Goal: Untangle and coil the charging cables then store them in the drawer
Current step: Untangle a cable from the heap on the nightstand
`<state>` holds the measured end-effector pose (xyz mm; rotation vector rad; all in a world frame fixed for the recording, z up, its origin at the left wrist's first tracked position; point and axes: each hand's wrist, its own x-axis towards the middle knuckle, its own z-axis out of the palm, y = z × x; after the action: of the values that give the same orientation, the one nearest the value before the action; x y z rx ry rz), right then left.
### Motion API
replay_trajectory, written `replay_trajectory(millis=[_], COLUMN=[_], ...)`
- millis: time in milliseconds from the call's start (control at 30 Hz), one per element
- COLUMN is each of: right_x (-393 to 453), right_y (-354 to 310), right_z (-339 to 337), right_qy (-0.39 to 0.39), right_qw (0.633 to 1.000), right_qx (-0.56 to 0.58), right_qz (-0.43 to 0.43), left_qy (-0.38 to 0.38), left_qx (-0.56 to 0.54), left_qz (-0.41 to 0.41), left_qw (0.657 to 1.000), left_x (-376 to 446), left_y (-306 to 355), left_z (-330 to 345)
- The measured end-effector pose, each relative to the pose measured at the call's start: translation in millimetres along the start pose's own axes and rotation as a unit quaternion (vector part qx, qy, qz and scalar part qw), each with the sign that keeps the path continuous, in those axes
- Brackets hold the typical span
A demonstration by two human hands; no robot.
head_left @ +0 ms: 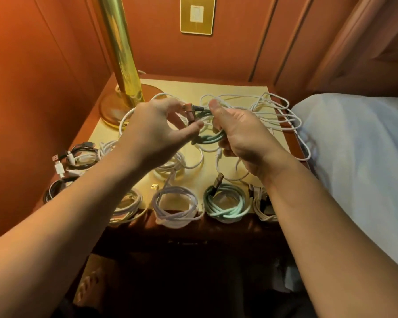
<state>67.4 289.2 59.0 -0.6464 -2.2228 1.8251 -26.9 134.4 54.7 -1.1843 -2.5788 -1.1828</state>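
The mint-green charging cable (pixel 207 137) is held above the nightstand top (pixel 228 92), between both hands and over a loose tangle of white cables (pixel 262 111). The right hand (pixel 241 131) is curled round its gathered loops; the left hand (pixel 154 129) pinches the plug end (pixel 190 109) between thumb and fingertips. Judged light, limp and springy: loops will likely slacken unless gripped across the whole bundle, and the plug is the firm point for feeding the tail through. The jacket appears smooth and pale green with a metallic connector. A finished mint-green coil (pixel 225 203) sits at the front edge beside a white coil (pixel 175 207); dark coils (pixel 78 157) lie at left. The drawer front below is too dark to assess.
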Motion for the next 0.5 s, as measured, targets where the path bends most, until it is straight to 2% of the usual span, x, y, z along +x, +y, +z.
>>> replay_trajectory(millis=[167,267,333,400,433,500], right_x=[6,13,17,15,12,9], right_y=[-5,-4,3,9,11,16], right_z=[1,-1,-6,-13,-13,-12], right_qy=[-0.022,-0.011,-0.018,-0.084,-0.13,-0.183], right_qw=[1.0,1.0,0.989,0.952,0.933,0.916], right_qx=[-0.002,-0.027,-0.14,-0.291,-0.336,-0.356], right_qz=[-0.004,-0.001,-0.035,-0.042,-0.024,0.022], left_qy=[-0.012,-0.002,0.019,0.034,0.038,0.039], left_qx=[-0.171,-0.194,-0.165,-0.137,-0.132,-0.13], left_qz=[-0.051,-0.069,-0.067,-0.071,-0.076,-0.085], left_qw=[0.984,0.979,0.984,0.987,0.988,0.987], left_x=[-1,-2,0,1,1,1], left_y=[-7,-13,-21,-28,-31,-32], left_z=[-2,-8,-12,-16,-16,-16])
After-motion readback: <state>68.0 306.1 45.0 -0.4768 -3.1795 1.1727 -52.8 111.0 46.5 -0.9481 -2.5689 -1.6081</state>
